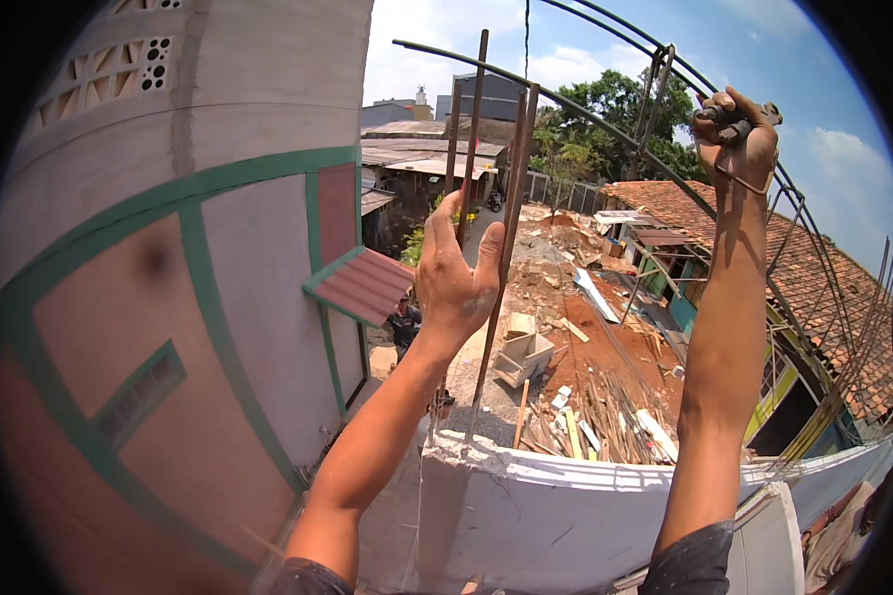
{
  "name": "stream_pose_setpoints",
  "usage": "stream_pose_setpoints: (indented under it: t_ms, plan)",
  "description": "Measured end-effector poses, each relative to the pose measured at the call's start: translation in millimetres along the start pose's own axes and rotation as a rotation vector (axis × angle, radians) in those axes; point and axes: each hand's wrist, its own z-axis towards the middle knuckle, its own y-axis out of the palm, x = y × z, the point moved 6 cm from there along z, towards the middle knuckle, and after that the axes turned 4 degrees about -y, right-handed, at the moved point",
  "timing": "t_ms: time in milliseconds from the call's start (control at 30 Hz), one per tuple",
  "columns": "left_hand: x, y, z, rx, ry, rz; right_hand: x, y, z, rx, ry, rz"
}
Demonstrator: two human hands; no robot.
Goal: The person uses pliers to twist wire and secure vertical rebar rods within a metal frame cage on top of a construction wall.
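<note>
My left hand (pixel 456 278) is raised with its fingers stretched up and its thumb apart, holding nothing. It is right by the upright rusty steel bars (pixel 519 169) that rise from the top of the white wall, and it partly covers them. My right hand (pixel 736 139), lifted higher and to the right, is closed around a dark metal tool (pixel 764 115) that looks like pincers; the fingers hide much of it. A thin bent metal piece shows at the wrist. Beside that hand a rebar frame (pixel 655 94) of long bars and stirrups slants across the upper right.
A white wall (pixel 566 506) with a broken top edge stands below me. A tall building (pixel 258 238) with green trim and a small red awning (pixel 362 285) rises at left. Below are a person (pixel 404 322), a wooden box (pixel 524 357), scrap timber (pixel 605 412) and tiled roofs (pixel 774 243).
</note>
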Motion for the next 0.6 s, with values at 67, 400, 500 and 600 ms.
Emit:
stream_pose_setpoints:
  t_ms: [67, 400, 500, 600]
  plan:
    - [-8, -1, 2, 0.031, 0.138, 0.166, 1, -6, 6, 0.081, -0.036, -0.021]
    - [-25, 0, 1, 0.023, 0.051, 0.285, -9, -6, 32, 0.016, -0.161, -0.18]
    - [-18, 1, 3, 0.027, 0.024, 0.291, -22, 16, 30, 0.207, -0.269, -0.166]
    - [-17, 5, 4, 0.058, 0.044, 0.262, -39, 15, 48, 0.133, -0.195, -0.146]
